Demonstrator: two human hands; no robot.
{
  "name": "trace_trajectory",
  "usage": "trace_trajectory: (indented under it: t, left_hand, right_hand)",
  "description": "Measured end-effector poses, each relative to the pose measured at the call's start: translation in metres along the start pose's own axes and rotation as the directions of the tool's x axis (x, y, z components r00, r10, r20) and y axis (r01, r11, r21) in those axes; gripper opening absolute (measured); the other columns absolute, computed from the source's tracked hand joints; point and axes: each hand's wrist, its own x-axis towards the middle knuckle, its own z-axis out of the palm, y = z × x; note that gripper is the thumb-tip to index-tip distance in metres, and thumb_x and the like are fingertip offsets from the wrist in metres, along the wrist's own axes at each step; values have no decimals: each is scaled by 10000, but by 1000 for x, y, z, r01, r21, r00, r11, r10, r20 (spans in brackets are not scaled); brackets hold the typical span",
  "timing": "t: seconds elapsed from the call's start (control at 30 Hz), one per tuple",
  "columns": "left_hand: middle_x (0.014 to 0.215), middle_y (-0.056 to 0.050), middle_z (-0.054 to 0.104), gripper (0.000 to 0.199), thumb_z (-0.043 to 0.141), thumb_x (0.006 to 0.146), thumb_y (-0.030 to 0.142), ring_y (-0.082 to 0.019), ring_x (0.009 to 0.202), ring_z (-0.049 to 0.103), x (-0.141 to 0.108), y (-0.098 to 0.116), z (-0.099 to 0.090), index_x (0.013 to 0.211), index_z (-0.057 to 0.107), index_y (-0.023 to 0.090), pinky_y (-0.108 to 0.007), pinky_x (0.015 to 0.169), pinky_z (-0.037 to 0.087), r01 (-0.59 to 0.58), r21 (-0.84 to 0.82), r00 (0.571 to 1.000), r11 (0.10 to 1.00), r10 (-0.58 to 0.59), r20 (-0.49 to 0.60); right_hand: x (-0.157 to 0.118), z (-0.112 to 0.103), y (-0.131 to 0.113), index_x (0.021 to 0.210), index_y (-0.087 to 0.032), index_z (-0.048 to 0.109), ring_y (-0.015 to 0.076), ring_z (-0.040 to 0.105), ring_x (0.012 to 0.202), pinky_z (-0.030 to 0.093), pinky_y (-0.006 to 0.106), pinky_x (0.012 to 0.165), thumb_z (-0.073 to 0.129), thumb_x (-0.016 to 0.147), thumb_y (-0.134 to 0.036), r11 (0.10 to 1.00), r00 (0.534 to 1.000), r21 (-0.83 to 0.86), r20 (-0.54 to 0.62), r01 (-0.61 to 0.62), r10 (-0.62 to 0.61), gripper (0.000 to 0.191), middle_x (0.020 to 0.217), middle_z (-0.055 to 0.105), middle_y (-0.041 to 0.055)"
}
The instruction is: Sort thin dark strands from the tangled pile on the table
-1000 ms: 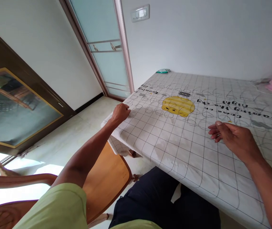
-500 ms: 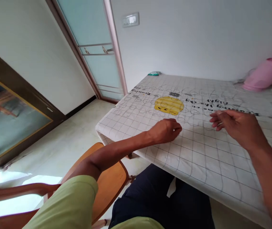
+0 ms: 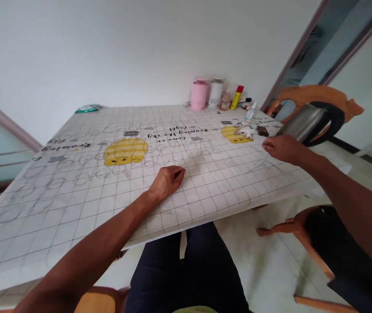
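My left hand [image 3: 168, 181] rests with curled fingers on the checked tablecloth [image 3: 202, 174], near the table's front edge. Whether it holds anything is hidden. Over the right part of the table is my right hand [image 3: 282, 148], its fingers also curled together, their contents too small to make out. Just beyond it lie a small dark item [image 3: 262, 130] and a crumpled whitish piece [image 3: 246, 130]. A metallic cylindrical vessel [image 3: 303, 121] with a black part stands close behind my right hand.
Along the wall stand a pink container [image 3: 199, 95], a white one [image 3: 216, 93], a clear bottle [image 3: 224, 102] and a yellow can with a red cap [image 3: 237, 98]. A green packet [image 3: 88, 108] lies at the back left. Wooden chairs [image 3: 323, 95] are at the right.
The view has swung right, bringing the table's right side into sight. My right hand has moved to the right and its fingers have closed. My left hand stays curled on the cloth.
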Motion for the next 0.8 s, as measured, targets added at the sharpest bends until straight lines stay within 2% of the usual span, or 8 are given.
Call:
trace_trajectory:
  t: [0.1, 0.2, 0.27, 0.37, 0.5, 0.6, 0.8]
  left_hand:
    - [788, -30, 742, 253, 584, 1047, 272, -159, 687, 638, -7, -3, -4, 920, 785, 185, -289, 672, 468, -8, 34, 999, 999, 9, -35]
    - [767, -25, 729, 258, 587, 1048, 280, -158, 664, 626, -9, -6, -7, 906, 783, 191, -291, 667, 462, -7, 75, 999, 997, 11, -45]
    - [776, -28, 734, 255, 583, 1046, 275, -163, 668, 630, -9, -6, -8, 910, 783, 194, -294, 670, 467, -13, 88, 999, 996, 17, -41]
    - [793, -36, 739, 260, 574, 1052, 273, -168, 678, 634, -9, -5, -7, 917, 783, 194, -300, 676, 473, -45, 102, 998, 994, 48, -27]
    - [805, -41, 732, 268, 557, 1064, 269, -172, 691, 640, -10, -3, -6, 944, 781, 185, -305, 680, 477, -75, 121, 997, 990, 76, 0]
    - [835, -49, 747, 270, 544, 1066, 260, -180, 714, 655, -10, -2, -7, 955, 777, 182, -311, 696, 488, -69, 130, 998, 989, 68, 10]
    - [826, -53, 730, 273, 531, 1064, 252, -186, 720, 648, -9, 4, -10, 954, 768, 173, -320, 698, 482, -60, 156, 998, 986, 54, 43]
  right_hand:
    - [-13, 15, 31, 939, -150, 779, 222, 639, 883, 358, 345, 756, 631, 982, -141, 988, 961, -147, 261, -54, 91, 154, 1077, 796, 178]
    - [-20, 24, 49, 976, -111, 788, 234, 637, 877, 346, 353, 732, 644, 961, -125, 959, 924, -218, 296, -183, 243, 145, 1139, 777, 236]
    - [-23, 29, 56, 931, -84, 787, 235, 641, 867, 355, 355, 733, 654, 941, -99, 953, 909, -229, 321, -199, 267, 135, 1090, 777, 250]
    - [-24, 39, 60, 922, -100, 794, 236, 658, 903, 387, 337, 766, 669, 943, -126, 961, 892, -213, 378, -178, 249, 130, 1057, 787, 207]
    - [-21, 58, 55, 1041, -113, 790, 286, 670, 1034, 425, 336, 803, 647, 943, -168, 953, 895, -238, 358, -188, 266, 181, 1198, 762, 218]
    - [-19, 68, 51, 1060, -119, 787, 311, 676, 1082, 461, 342, 835, 617, 914, -138, 942, 895, -259, 335, -211, 293, 225, 1222, 751, 222]
    - [-22, 66, 52, 1026, -151, 769, 320, 692, 1125, 491, 353, 870, 560, 938, -148, 936, 904, -257, 294, -239, 311, 227, 1236, 772, 183]
